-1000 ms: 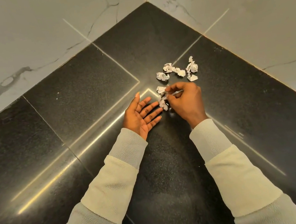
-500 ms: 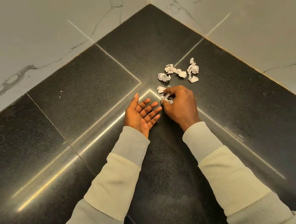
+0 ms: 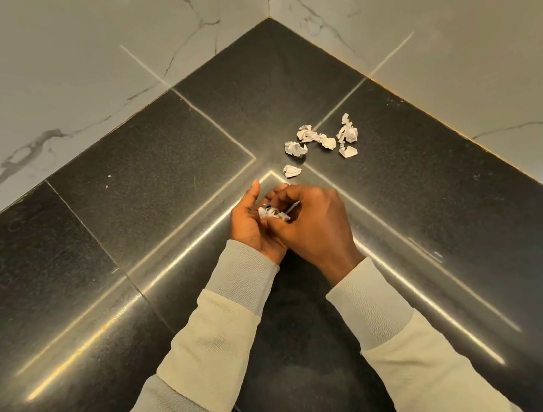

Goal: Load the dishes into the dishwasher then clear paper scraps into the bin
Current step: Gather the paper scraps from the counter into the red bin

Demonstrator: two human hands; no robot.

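Paper clearing: right grip (image 3: 314, 224) pinches scraps (image 3: 272, 213) into the open, cupped left grip (image 3: 246, 224); next, collect the loose scraps (image 3: 320, 140) from the table (image 3: 155, 172).

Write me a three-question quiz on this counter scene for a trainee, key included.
1. True or false: loose crumpled white paper scraps lie on the black speckled stone counter, near the corner of the white marble walls.
2. The right hand is: A) flat on the counter; B) curled over a crumpled scrap at the left hand; C) lifting a plate.
3. Short answer: which hand is turned palm-up?
Key: 1 true; 2 B; 3 the left hand.
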